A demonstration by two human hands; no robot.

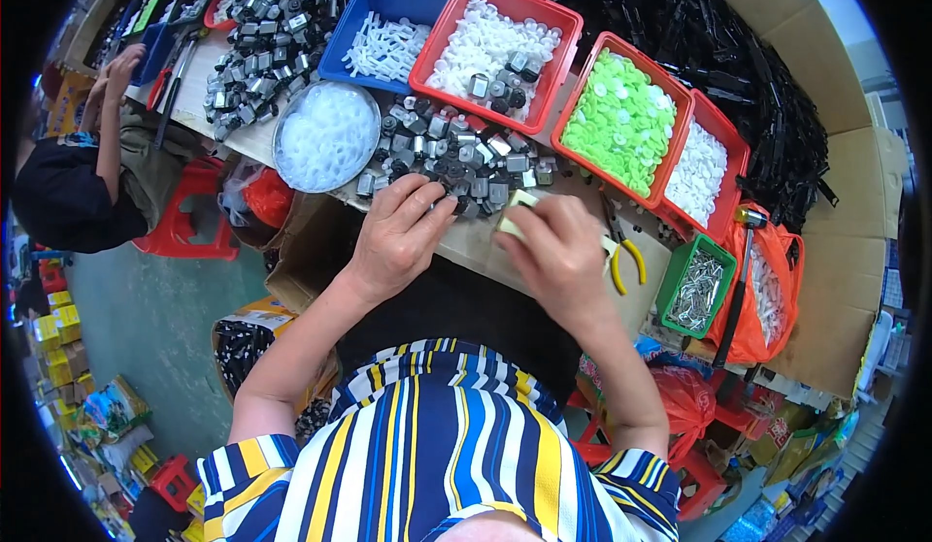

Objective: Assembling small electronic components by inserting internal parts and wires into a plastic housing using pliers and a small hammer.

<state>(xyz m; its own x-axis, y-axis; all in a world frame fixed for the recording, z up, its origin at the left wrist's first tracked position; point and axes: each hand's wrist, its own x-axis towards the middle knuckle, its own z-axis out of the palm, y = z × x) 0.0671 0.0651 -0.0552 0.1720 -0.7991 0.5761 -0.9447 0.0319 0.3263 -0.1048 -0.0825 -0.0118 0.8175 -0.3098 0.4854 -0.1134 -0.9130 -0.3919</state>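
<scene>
Left hand (403, 231) down at the near edge of the heap of small grey and black metal-capped motor parts (456, 159), fingers curled and dipping into the pile, tips touching the nearest pieces; whether one is already pinched, cannot tell. Right hand (561, 251) just beside it, closed round a small pale yellow block (515, 204), only a corner peeking out past the knuckles toward the heap. Heap lying straight ahead of the left hand, up and slightly right of it, stretched crosswise along the pale wooden worktop (476, 241); left hand clearly the nearer, right hand a touch off the heap's right end. Long axis of any single piece too small to read.

Beyond the heap, a round clear lidded tub of white parts (326, 136) off to the left, a blue rectangular plastic tray of white pronged pieces (388, 45), a red tray of white caps (495, 47) with a few motor parts on top. Further right, a red tray of lime-green discs (623, 120), another red tray of white discs (699, 173), a small green bin of shiny metal pins (695, 288). Yellow-handled pliers (626, 259) resting by the right wrist. Far left, another person in a black top (63, 197), arm raised to a second pile of motor parts (254, 42).
</scene>
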